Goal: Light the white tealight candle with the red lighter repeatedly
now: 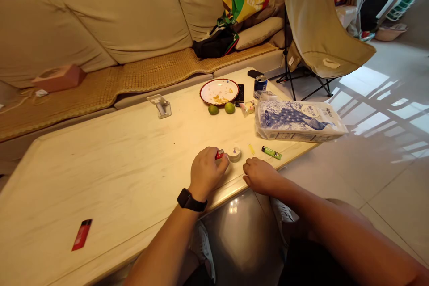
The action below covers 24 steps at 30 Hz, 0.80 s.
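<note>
My left hand (207, 169), with a black watch (191, 200) on its wrist, is closed around a red lighter (219, 154), of which only one end shows. Just right of those fingers stands a small white roll of tape (234, 154). My right hand (259, 175) rests at the table's near edge with its fingers curled; whatever they hold, if anything, is hidden. Beyond it lie small yellow strips (251, 149) and a green lighter (271, 153). Another red lighter (82, 234) with a black end lies far to the left on the table.
On the pale table (110, 161) are a plate (214, 87) with scraps, two green limes (229, 107), a blue can (260, 83), a large tissue pack (298, 120) and a white holder (161, 106). A sofa (127, 22) and a folding chair (315, 31) stand behind.
</note>
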Tool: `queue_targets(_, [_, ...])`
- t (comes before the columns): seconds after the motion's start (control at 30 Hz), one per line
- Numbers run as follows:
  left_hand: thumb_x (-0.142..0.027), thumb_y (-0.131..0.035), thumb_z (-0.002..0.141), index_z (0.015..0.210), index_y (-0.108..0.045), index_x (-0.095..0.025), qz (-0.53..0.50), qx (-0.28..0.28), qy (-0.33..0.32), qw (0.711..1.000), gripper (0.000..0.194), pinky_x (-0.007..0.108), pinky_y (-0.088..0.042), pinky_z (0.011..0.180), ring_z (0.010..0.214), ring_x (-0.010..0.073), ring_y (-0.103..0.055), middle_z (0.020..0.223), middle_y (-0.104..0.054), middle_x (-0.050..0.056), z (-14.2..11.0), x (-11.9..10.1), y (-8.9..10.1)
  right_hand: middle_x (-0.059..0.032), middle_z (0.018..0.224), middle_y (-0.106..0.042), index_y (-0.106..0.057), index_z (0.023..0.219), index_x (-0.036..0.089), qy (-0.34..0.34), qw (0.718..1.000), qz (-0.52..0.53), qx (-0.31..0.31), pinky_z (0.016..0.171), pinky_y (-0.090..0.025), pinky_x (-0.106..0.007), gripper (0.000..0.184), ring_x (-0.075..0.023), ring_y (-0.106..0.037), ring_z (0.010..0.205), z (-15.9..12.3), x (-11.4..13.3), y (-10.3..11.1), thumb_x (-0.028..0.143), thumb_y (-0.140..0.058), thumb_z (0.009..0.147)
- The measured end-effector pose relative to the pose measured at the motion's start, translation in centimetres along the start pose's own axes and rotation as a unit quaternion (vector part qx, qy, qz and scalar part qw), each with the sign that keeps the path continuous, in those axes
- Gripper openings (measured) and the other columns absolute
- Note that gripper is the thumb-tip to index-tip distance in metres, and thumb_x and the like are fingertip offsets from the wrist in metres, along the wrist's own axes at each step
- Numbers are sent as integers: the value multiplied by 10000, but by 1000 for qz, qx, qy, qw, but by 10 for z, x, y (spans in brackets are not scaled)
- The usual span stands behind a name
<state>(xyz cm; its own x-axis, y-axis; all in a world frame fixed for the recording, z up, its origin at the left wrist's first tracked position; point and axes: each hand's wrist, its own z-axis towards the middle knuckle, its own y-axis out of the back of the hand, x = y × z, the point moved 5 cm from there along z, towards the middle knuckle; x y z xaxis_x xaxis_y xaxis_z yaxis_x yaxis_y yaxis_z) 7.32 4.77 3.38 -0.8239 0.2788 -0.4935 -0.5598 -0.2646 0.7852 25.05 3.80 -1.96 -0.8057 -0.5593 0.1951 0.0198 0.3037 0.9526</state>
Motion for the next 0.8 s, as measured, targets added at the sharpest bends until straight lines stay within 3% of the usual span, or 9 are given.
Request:
queue_targets(0.4, [-272, -612, 876, 732, -540, -229, 76, 22, -59, 995, 167, 371, -355, 660, 701, 244, -513, 718, -568, 71, 3, -8, -16, -157, 1093, -693, -697, 1099, 127, -1, 1000, 4, -4, 917, -467, -370, 244, -289, -618, 1058, -1, 0, 2, 300, -581, 973])
queue_targets(0.8, [-285, -615, 877, 714, -486, -239, 24, 20, -43, 999, 213, 357, -323, 650, 675, 227, -460, 695, -518, 41, 4, -11, -12, -147, 1074, -692, -698, 1070, 129, 0, 1000, 8, -11, 897, -463, -367, 235, -282, -614, 1041, -2, 0, 2, 307, -585, 969])
